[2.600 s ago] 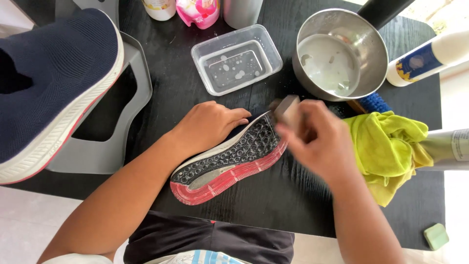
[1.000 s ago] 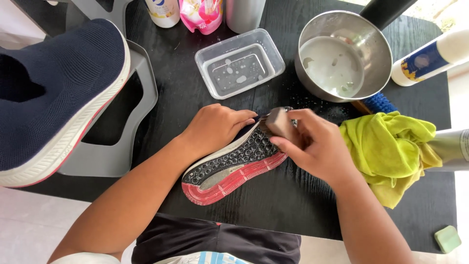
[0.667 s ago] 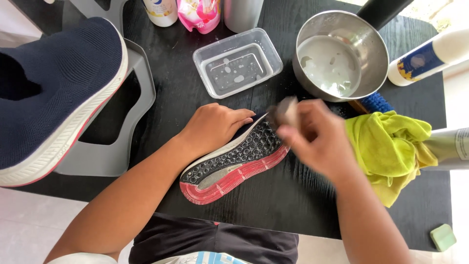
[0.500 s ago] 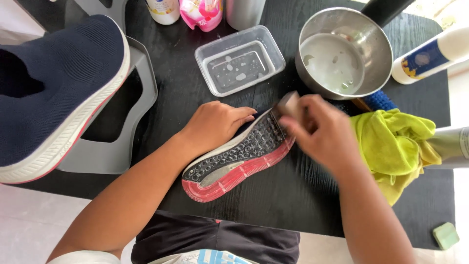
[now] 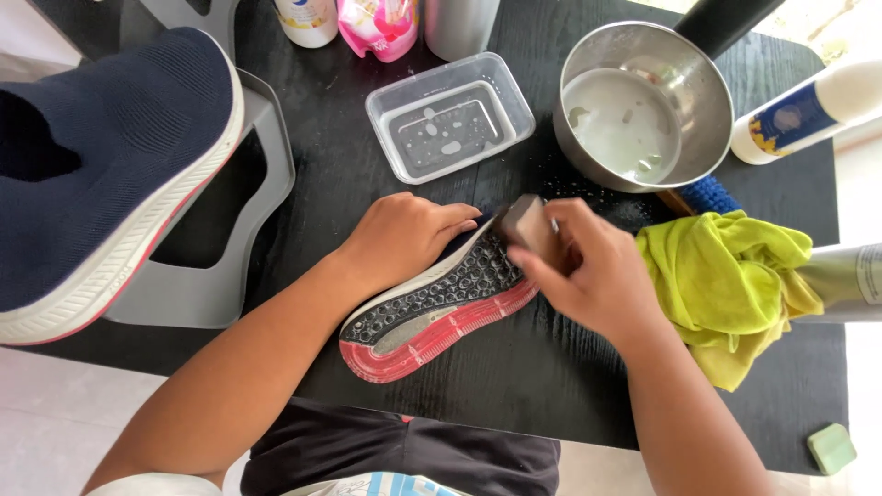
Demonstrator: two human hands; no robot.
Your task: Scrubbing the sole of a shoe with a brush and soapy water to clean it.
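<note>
On the black table (image 5: 551, 386), a shoe (image 5: 441, 303) is steadied sole-up under the left hand (image 5: 404, 234). A small grey block (image 5: 525, 223) is pinched in the right hand (image 5: 597, 276) against the sole's toe end.

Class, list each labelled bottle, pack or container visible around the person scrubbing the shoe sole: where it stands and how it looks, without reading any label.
White bottle with blue-and-gold label: lying at right edge.
Pale cylinder with printed label: right edge, beside the yellow-green cloth.
Pink patterned pack: top edge.
White round bottle: top edge, left of the pack.
Plain grey cylinder: top edge, right of the pack.
</note>
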